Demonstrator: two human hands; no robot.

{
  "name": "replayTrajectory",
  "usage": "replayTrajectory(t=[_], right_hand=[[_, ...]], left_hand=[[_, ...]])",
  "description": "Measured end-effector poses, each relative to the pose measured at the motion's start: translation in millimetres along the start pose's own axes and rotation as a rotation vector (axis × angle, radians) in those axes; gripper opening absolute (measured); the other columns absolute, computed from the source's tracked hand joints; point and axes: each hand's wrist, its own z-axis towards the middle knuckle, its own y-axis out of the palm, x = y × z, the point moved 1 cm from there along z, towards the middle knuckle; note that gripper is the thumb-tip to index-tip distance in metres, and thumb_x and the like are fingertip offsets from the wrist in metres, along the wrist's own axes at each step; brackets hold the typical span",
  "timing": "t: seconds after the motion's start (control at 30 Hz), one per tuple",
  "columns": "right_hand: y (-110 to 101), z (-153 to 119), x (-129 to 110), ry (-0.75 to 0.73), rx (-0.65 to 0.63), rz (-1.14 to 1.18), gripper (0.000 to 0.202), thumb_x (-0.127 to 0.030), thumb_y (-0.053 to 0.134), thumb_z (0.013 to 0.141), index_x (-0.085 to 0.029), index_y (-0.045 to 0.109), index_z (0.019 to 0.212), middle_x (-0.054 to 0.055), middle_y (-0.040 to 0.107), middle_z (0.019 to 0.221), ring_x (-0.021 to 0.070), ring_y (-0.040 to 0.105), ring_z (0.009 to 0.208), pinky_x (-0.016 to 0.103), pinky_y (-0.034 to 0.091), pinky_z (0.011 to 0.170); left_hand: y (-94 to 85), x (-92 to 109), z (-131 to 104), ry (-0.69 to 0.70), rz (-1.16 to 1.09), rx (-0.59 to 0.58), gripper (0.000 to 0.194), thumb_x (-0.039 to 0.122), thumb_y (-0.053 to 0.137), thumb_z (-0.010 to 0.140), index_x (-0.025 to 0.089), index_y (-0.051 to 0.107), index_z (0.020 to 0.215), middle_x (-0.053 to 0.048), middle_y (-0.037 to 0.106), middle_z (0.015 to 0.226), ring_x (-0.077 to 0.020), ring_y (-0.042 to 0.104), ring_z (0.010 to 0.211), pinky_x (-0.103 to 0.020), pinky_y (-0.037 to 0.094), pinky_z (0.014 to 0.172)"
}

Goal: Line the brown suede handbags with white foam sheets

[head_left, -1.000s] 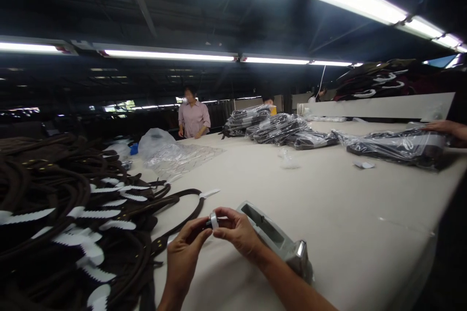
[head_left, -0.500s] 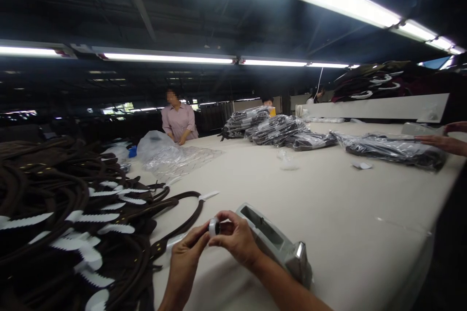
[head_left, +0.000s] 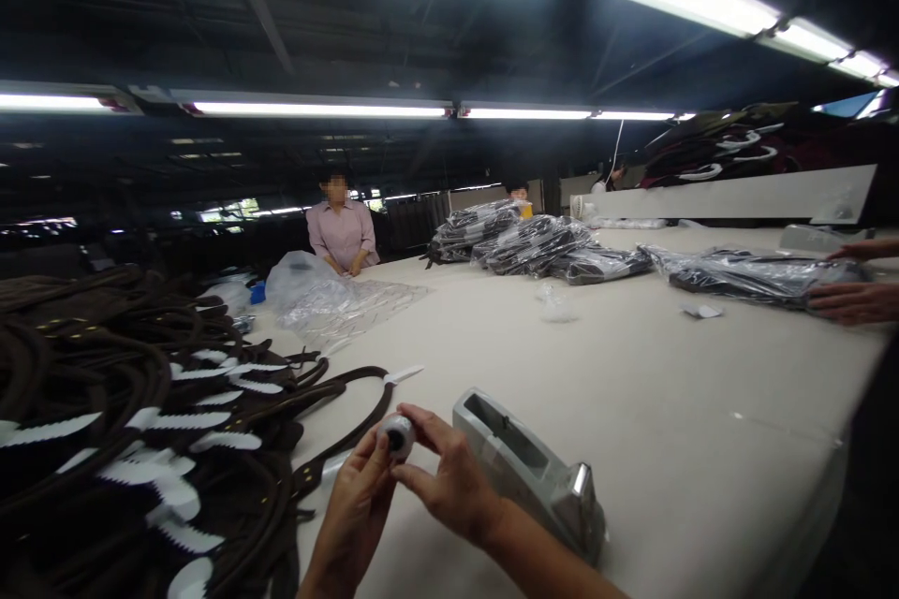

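Between my two hands is a small roll of tape, whitish with a dark centre, its round face turned toward me. My left hand grips its left side with thumb and fingers. On the other side, my right hand has its fingertips at the rim, thumb below and forefinger above. Beside my right wrist stands a grey desktop tape dispenser, with an open well and a metal-tipped front end. A dark brown bag strap with a white paper wrap lies just beyond my left hand.
Dark brown bags with white wraps are heaped at the left. Plastic-wrapped dark goods lie across the far table. A person in a pink shirt stands opposite. Another person's hands touch a wrapped package at right.
The roll has turned from nearly edge-on to showing its face, and shifted slightly left. The other person's hands at right have moved lower onto the package.
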Motion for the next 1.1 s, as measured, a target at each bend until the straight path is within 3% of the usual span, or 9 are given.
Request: replayTrajectory(t=[0.13, 0.3, 0.43, 0.57, 0.73, 1.1], right_hand=[[-2, 2, -14, 0.017, -0.044, 0.167, 0.044, -0.016, 0.064, 0.083, -0.026, 0.062, 0.125, 0.005, 0.059, 0.129, 0.0215, 0.056, 0.119, 0.034, 0.05, 0.099], [-9, 5, -19, 0.034, 0.057, 0.09, 0.019, -0.027, 0.064, 0.087, -0.026, 0.074, 0.103, 0.004, 0.062, 0.109, 0.0175, 0.059, 0.101, 0.025, 0.051, 0.079], [-11, 8, -13, 0.146, 0.11, 0.135, 0.016, -0.035, 0.07, 0.082, -0.024, 0.077, 0.092, 0.001, 0.059, 0.082, 0.0116, 0.053, 0.072, 0.023, 0.043, 0.062], [-10, 10, -9, 0.42, 0.056, 0.404, 0.031, -0.043, 0.076, 0.072, -0.015, 0.072, 0.085, -0.001, 0.059, 0.059, 0.0076, 0.044, 0.046, 0.022, 0.033, 0.045], [-10, 11, -14, 0.63, 0.014, 0.572, 0.029, -0.034, 0.076, 0.06, -0.014, 0.06, 0.074, -0.001, 0.06, 0.053, 0.0079, 0.047, 0.04, 0.02, 0.03, 0.041], [-6, 9, -17, 0.75, 0.044, 0.724, 0.026, -0.021, 0.067, 0.054, -0.016, 0.054, 0.076, -0.004, 0.057, 0.05, 0.0065, 0.045, 0.038, 0.019, 0.022, 0.042]], left_hand=[[1.4, 5, 0, -0.011, -0.106, 0.007, 0.04, 0.025, 0.089, 0.057, 0.02, 0.075, 0.094, -0.005, 0.074, 0.093, -0.0159, 0.069, 0.088, -0.02, 0.057, 0.079], [4.7, 6, -5, 0.003, -0.082, -0.008, 0.036, 0.025, 0.088, 0.06, 0.021, 0.075, 0.093, -0.004, 0.073, 0.096, -0.0138, 0.067, 0.092, -0.019, 0.054, 0.085], [-3.5, 6, -4, 0.055, 0.12, -0.054, 0.043, 0.038, 0.08, 0.071, 0.023, 0.07, 0.109, -0.004, 0.073, 0.103, -0.0147, 0.065, 0.099, -0.021, 0.05, 0.092], [-9.6, 15, -5, 0.22, 0.507, -0.049, 0.046, 0.046, 0.074, 0.074, 0.022, 0.068, 0.112, -0.005, 0.07, 0.11, -0.0201, 0.06, 0.108, -0.026, 0.045, 0.097], [-4.3, 25, -10, 0.361, 0.811, -0.074, 0.04, 0.05, 0.069, 0.076, 0.024, 0.071, 0.107, -0.004, 0.065, 0.116, -0.0214, 0.057, 0.109, -0.024, 0.045, 0.094], [-7.1, 14, -8, 0.28, 0.587, -0.033, 0.047, 0.049, 0.075, 0.07, 0.019, 0.072, 0.106, -0.007, 0.07, 0.108, -0.0223, 0.063, 0.099, -0.026, 0.051, 0.087]])
